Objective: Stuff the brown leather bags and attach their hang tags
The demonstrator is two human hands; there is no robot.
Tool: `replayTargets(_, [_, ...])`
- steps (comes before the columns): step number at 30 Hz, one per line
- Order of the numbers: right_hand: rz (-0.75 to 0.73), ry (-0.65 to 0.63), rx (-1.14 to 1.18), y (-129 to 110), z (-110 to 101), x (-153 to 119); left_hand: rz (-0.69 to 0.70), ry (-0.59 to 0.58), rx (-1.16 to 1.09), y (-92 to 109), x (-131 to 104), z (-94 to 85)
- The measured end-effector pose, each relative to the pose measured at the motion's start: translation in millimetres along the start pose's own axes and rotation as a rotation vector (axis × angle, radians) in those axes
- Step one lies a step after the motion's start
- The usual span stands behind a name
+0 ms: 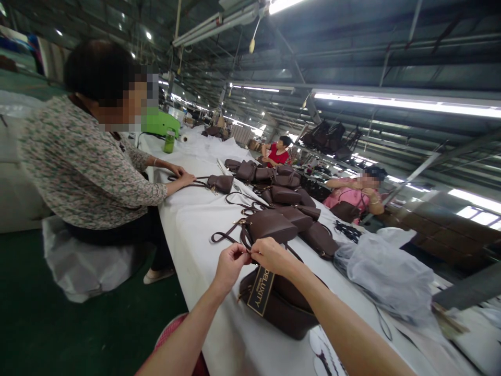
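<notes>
A dark brown handbag (289, 305) lies on the white-covered table right in front of me, partly hidden by my right forearm. Above it, my left hand (231, 265) and my right hand (272, 256) meet with fingertips pinched together. Between them is a thin dark piece that looks like the bag's strap; the fingers cover most of it. A black tag (260, 291) with gold "DELUXITY" lettering hangs below my right hand against the bag. Just beyond my hands sits another brown handbag (270, 225), its looped strap (224, 236) lying to the left.
Several more brown handbags (285, 194) are heaped along the table (183, 230). At the left, a seated co-worker (94, 156) handles a small brown bag (220, 183). Clear plastic (387, 266) lies at right. A green bottle (169, 141) stands farther back. Two other people are beyond.
</notes>
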State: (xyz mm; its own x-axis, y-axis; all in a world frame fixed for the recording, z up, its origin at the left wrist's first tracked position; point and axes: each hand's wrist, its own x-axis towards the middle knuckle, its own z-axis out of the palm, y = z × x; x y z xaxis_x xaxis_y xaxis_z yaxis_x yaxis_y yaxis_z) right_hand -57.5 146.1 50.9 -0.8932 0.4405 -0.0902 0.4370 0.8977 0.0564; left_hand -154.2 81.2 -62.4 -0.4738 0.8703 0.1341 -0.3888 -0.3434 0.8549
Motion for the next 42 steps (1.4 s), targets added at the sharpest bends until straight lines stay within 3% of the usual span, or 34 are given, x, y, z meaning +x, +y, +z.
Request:
replayTargets(15, [0.056, 0.034, 0.039, 0.7, -1.6, -0.2, -0.067, 0.035, -0.027, 5.0, -3.3, -3.0])
replayTargets(22, [0.089, 0.064, 0.181, 0.9, -4.0, -2.7, -0.231, -0.200, -0.139, 3.7, -9.3, -0.7])
replayTargets(25, [0.021, 0.081, 0.150, -1.8, -1.6, -13.4, -0.228, -0.219, -0.106, -0.2, -10.7, 0.0])
replayTargets(32, [-0.357, 0.122, -0.318, -1.3, 13.3, -59.0, -0.174, -0.131, -0.131, -6.1, -15.9, 3.5])
replayTargets(38, [-0.393, 0.187, -0.289, -4.5, 25.2, -88.5, -0.144, -0.073, -0.331, 4.1, -19.1, -2.2])
replayTargets(42, [-0.456, 0.253, -0.192, -8.6, 43.3, -92.1, -0.191, -0.071, -0.480, 7.1, -20.5, -4.4])
